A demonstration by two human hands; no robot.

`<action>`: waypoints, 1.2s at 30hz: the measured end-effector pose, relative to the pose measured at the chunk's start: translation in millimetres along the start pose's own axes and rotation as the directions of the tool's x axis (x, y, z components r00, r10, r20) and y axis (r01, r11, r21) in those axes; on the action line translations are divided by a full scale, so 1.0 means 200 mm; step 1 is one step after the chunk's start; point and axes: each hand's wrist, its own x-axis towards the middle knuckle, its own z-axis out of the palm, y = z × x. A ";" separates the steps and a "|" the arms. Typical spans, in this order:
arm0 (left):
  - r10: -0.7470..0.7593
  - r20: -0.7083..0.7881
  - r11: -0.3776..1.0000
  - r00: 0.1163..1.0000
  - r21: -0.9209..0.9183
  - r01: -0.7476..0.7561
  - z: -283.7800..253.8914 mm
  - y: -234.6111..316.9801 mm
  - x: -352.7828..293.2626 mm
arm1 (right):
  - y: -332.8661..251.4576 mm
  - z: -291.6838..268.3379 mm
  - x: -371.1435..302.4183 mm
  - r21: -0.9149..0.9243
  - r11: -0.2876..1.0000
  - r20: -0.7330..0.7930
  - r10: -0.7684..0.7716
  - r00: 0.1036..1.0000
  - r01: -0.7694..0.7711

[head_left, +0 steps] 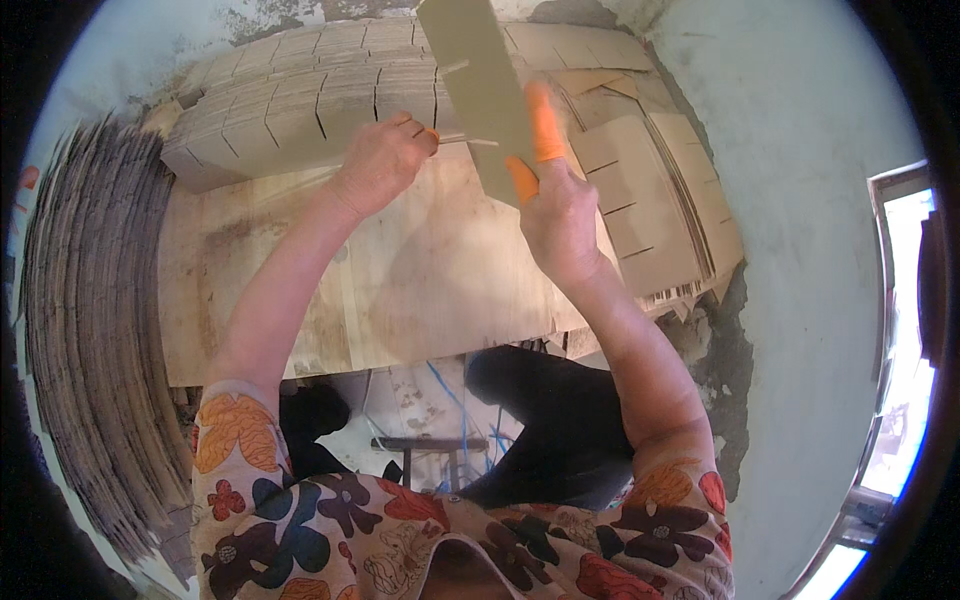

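The head view showed a slotted cardboard strip raised over the far part of the plywood tabletop, its long axis steep. The upper end leaned left and ran out past the top edge; the lower end pointed toward the person and slightly right. The right hand grasped it near that lower end, thumb and index finger in orange finger cots pressed along its right edge. The left hand was curled at the near face of the rear stack, an orange cot showing at one fingertip; whether those fingers pinched anything could not be told.

The strip was flat, stiff and grey-brown, with straight edges and pale narrow slits cut across it. The rear stack consisted of similar slotted cardboard, packed tightly, the cuts lining up as dark lines. More slotted cardboard pieces lay at the right, with rounded corners. A tall bank of cardboard sheets stood at the left, its edges rough and layered.

The plywood was pale, smooth-grained and stained in patches. Beyond rose a pale wall with flaking plaster, and a bright opening at the far right. Blue strands hung below the table's near edge.
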 end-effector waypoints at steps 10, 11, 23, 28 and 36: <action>0.079 -0.111 0.978 0.991 -0.182 -0.098 -0.24 0.35 -0.01 | 0.09 0.09 -0.08 -0.135 0.990 0.194 0.053 0.980 -0.026; 0.072 -0.086 0.976 0.994 -0.200 -0.088 -0.24 0.35 -0.02 | 0.10 0.10 -0.09 -0.129 0.992 0.204 0.041 0.978 -0.015; -0.318 0.031 0.921 0.948 0.246 0.301 0.17 -0.29 0.09 | 0.05 0.08 -0.10 0.089 0.983 0.121 0.147 0.982 -0.158; -0.255 0.042 0.953 0.966 0.180 0.244 0.21 -0.35 0.08 | 0.05 0.08 -0.11 0.097 0.983 0.085 0.150 0.985 -0.158; -0.096 -0.050 0.995 0.994 0.019 0.097 0.06 -0.28 0.04 | 0.05 0.07 -0.11 0.059 0.992 0.157 0.098 0.983 -0.108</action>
